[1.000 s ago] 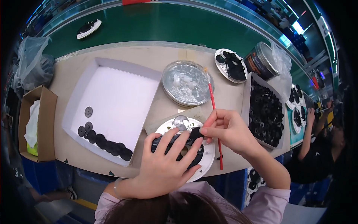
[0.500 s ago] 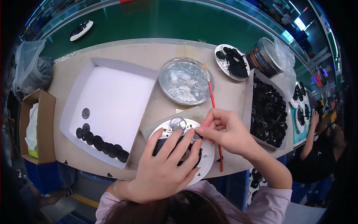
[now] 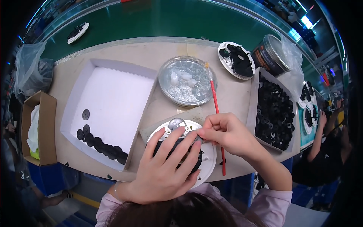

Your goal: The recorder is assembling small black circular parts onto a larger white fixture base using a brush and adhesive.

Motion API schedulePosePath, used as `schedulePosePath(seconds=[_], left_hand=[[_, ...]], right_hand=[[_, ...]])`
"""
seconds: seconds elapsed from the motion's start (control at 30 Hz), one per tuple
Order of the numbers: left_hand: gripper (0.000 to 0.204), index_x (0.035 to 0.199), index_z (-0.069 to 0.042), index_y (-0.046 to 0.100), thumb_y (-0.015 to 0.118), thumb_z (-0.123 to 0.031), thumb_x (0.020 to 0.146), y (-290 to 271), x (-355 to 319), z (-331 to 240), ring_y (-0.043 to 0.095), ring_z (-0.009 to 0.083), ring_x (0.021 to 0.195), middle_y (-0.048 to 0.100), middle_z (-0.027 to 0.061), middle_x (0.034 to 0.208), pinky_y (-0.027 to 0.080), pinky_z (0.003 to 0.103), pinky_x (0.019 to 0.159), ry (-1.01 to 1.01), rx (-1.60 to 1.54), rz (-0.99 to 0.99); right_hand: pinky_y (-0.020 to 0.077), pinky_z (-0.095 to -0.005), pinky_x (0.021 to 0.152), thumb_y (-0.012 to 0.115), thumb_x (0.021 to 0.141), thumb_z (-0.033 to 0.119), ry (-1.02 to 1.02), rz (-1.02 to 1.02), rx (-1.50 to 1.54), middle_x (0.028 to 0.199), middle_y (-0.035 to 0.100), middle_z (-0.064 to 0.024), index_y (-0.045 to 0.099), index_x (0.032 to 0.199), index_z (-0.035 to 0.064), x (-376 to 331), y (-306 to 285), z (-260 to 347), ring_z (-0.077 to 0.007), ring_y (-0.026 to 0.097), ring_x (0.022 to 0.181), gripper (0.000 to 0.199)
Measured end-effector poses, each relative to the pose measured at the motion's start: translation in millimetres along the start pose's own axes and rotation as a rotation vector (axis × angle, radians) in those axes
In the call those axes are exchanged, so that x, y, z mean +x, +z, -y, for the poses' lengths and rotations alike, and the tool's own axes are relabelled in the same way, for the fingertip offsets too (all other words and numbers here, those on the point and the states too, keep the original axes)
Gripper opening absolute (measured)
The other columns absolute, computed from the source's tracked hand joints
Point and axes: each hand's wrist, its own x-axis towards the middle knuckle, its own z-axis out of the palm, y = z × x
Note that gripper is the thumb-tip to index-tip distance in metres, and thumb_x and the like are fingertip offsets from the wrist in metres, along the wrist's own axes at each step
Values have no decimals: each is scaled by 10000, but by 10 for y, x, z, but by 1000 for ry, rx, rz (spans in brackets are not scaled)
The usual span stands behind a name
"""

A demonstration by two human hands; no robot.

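My left hand point(image 3: 164, 166) lies flat with fingers spread over a round white plate point(image 3: 208, 159) that carries a black part with a small metal disc point(image 3: 176, 123) at its top edge. My right hand point(image 3: 227, 134) pinches a thin red brush point(image 3: 216, 109) and rests its fingertips at the plate's upper right, beside my left fingertips. The brush's tip points up toward a clear round dish point(image 3: 186, 81) with pale paste in it.
A white cardboard tray point(image 3: 113, 98) at the left holds a row of black discs point(image 3: 99, 143). A grey tray of several black rings point(image 3: 273, 113) stands at the right, behind it a dark tin point(image 3: 269, 55) and a white plate with black parts point(image 3: 236, 59). A cardboard box point(image 3: 39, 126) sits far left.
My right hand has moved left and down onto the plate's upper edge, swinging the brush more upright. My left hand shifted a little on the plate.
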Motion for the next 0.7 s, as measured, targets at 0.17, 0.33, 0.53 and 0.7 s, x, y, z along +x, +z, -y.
schedulePosePath(seconds=[0.17, 0.33, 0.53, 0.7], left_hand=[[405, 1045, -52, 576, 600, -268, 704, 6, 9, -11, 466, 262, 1090, 503, 126, 1179, 334, 462, 941, -2, 20, -11], [388, 1024, -52, 590, 601, -274, 705, 41, -35, 4, 483, 251, 1059, 519, 138, 1144, 340, 463, 936, 10, 21, -44], [481, 1066, -100, 612, 665, -295, 630, 31, -29, 15, 493, 263, 1016, 539, 98, 1137, 344, 468, 925, -12, 33, -33], [479, 1063, -104, 614, 670, -295, 627, 37, -23, 11, 493, 270, 1018, 542, 95, 1124, 342, 475, 926, -9, 19, -53]], right_hand=[[322, -159, 499, 589, 850, 153, -26, 13, -21, 631, 516, 61, 524, 682, 42, -2, -15, -37, 9, 433, 564, 212], [349, -149, 529, 593, 849, 143, -92, 20, -13, 662, 529, 60, 525, 707, 35, -49, 15, -106, 13, 448, 589, 191], [353, -147, 506, 614, 833, 133, -37, -73, -149, 656, 537, 54, 551, 733, 26, -72, 40, 8, 7, 469, 577, 160], [325, -144, 476, 625, 822, 130, -51, -28, 11, 617, 524, 51, 557, 725, 29, -49, 26, -36, 7, 445, 532, 156]])
